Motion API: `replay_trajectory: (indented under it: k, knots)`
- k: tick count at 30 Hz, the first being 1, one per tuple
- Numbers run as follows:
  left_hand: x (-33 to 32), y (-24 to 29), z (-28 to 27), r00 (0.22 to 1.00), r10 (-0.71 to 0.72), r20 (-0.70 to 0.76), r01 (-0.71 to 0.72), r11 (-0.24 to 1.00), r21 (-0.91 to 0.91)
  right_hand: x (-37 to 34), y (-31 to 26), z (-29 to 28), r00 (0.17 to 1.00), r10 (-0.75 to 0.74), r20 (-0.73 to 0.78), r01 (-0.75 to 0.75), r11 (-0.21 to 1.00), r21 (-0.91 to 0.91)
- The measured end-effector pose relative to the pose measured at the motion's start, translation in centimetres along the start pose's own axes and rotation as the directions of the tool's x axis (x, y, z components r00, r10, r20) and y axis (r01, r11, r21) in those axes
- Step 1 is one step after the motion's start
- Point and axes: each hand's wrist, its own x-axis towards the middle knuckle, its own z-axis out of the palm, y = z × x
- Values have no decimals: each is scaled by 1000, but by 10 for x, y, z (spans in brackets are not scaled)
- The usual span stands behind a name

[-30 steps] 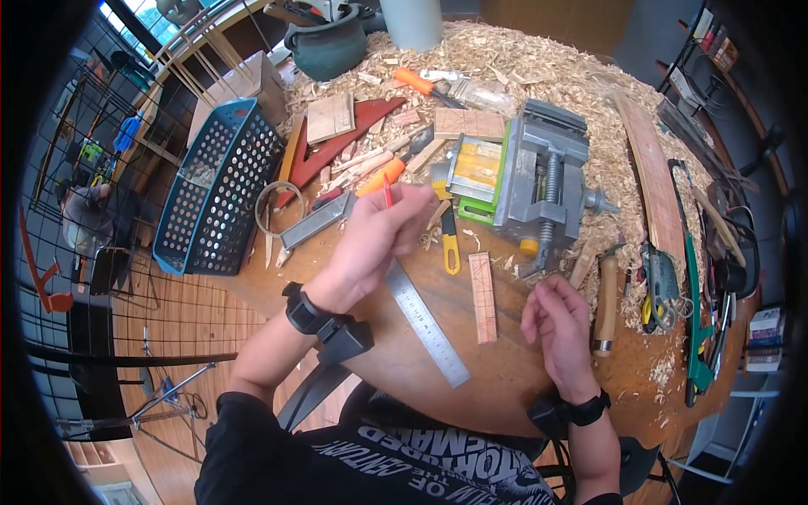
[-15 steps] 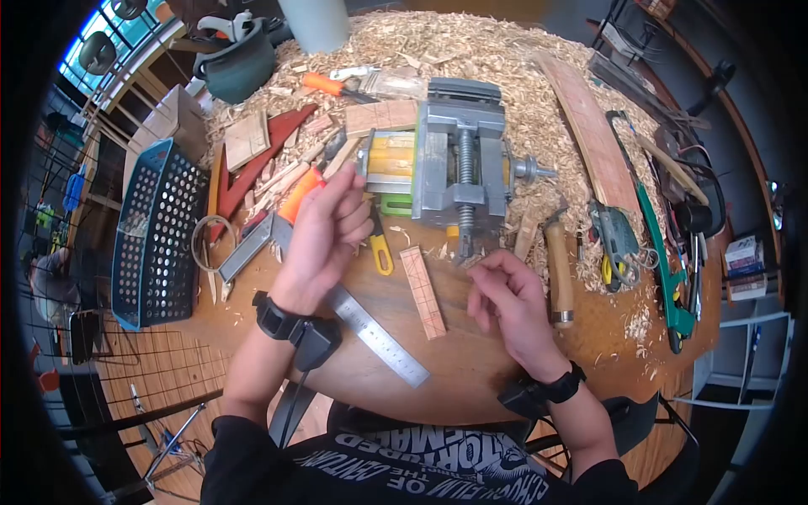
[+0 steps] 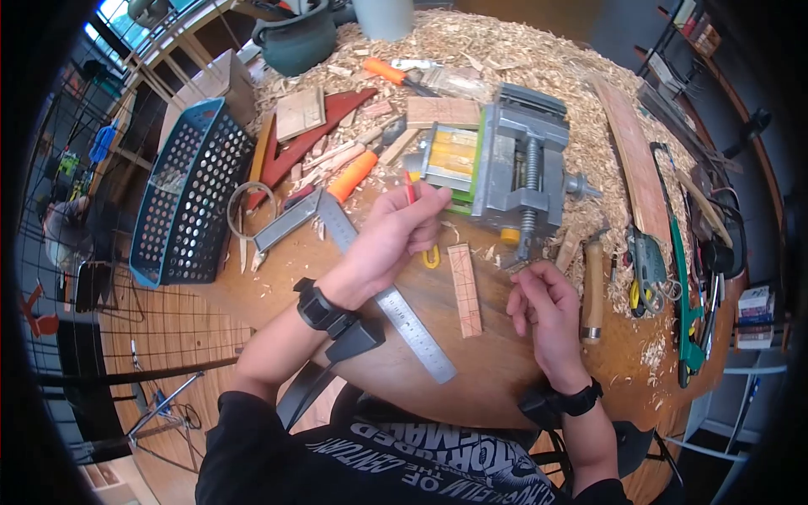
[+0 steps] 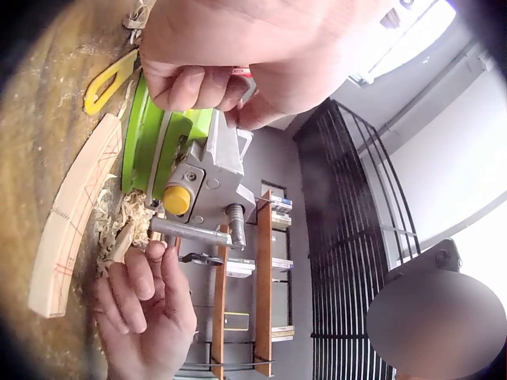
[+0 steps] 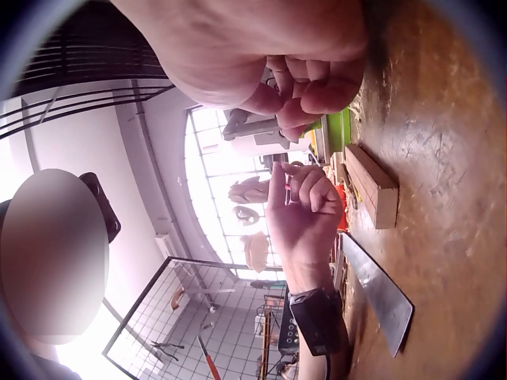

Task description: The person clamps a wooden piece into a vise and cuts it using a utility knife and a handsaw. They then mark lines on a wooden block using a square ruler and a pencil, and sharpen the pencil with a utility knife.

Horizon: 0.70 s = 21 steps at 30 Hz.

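Observation:
My left hand (image 3: 394,234) pinches a red pen (image 3: 411,187) upright above the table, its fingers curled in front of the vise. Below that wrist lies a steel try square, its ruled blade (image 3: 418,335) running toward the table's front edge. A narrow wood strip (image 3: 465,290) marked with red lines rests between the two hands. My right hand (image 3: 551,316) hovers right of the strip, fingers loosely curled, with nothing visible in them. Its fingertips are close to the lever (image 4: 190,231) of the grey metal vise (image 3: 522,164).
A blue perforated basket (image 3: 198,202) stands at the left. Wood shavings (image 3: 471,46) heap across the back. An orange-handled tool (image 3: 352,175) and a red triangular frame (image 3: 316,139) lie left of the vise. At the right are a wooden handle (image 3: 592,295) and a green saw (image 3: 690,337).
The head view swung one way and back. My left hand has shifted slightly right toward the vise, still holding the pen. The right fingertips have come nearer the vise lever.

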Motion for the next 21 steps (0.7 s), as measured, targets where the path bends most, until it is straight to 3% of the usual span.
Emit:
replay_trajectory:
  k: [6,21]
  knots:
    - [3,4,-8,1000,-22,-12,21,998,-58,-1,0,1,1000,9,18,-9,1000,-5]
    - [3,10,-9,996,11,-91,-6,999,51,-2,0,1,1000,2,22,-1,999,-37]
